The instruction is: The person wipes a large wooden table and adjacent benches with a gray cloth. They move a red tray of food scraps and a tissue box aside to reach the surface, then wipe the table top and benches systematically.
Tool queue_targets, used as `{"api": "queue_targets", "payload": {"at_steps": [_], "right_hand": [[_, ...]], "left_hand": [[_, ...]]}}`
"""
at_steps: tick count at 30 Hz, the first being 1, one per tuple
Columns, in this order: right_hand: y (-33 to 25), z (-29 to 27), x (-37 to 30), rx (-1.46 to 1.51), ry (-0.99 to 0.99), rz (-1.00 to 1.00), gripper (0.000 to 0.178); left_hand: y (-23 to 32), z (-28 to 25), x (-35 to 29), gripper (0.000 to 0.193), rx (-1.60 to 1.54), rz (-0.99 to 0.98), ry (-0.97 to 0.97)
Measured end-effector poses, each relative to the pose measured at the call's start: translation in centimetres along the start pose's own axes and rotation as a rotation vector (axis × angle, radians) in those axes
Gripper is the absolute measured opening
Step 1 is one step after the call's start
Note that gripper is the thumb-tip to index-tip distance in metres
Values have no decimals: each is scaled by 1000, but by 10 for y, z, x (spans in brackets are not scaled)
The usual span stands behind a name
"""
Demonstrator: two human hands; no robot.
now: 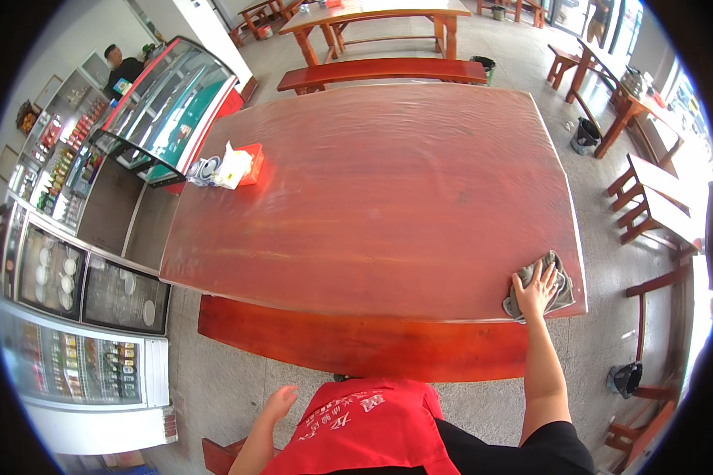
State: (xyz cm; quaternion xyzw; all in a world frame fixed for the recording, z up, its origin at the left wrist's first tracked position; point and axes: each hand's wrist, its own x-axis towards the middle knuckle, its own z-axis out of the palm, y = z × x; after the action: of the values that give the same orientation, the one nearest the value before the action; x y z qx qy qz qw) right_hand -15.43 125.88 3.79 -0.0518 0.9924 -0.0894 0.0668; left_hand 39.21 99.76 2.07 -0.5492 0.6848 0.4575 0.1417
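My right hand (535,291) lies with fingers spread on a crumpled grey-green cloth (560,294), pressing it against the near right corner of a large reddish-brown table (356,206). The cloth bunches out around the palm and beyond the fingertips. A clear, wrinkled cover sheathes the tabletop. Off the table at lower left, beside my red apron (364,431), my left hand (280,402) hangs in the air. Its fingers are loosely bent and nothing shows in them.
A red tissue box (251,164) with white tissue stands at the table's far left, beside small clear containers (204,170). A red wooden bench (356,348) runs between me and the table. Past a glass display case (174,107), a person (122,70) is partly visible. Drink fridges (79,360) line the left.
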Motion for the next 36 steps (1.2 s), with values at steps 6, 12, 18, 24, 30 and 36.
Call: {"api": "queue_targets", "payload": {"at_steps": [6,12,18,24,30,36], "right_hand": [[-120,28,-21,59,-17,-366,84],[-283,67,-79,147,-137,-817,82],[-400,107,-158,226,-247,-1074,81],[-406,105,-148,199,-271,-1148,69],[-341,83,-67,141,66,-488,60],[-305,91,-4,-3,259,283,62]], "left_hand": [[-42,-9,-3,31,-128,-115,22],[-52,-26,-2,29,-264,39,172],[30,-68,37,25,-278,136,172],[54,-118,117,20,-132,483,429],[81,-222,213,27,323,661,780],[84,-235,253,38,540,645,799]]}}
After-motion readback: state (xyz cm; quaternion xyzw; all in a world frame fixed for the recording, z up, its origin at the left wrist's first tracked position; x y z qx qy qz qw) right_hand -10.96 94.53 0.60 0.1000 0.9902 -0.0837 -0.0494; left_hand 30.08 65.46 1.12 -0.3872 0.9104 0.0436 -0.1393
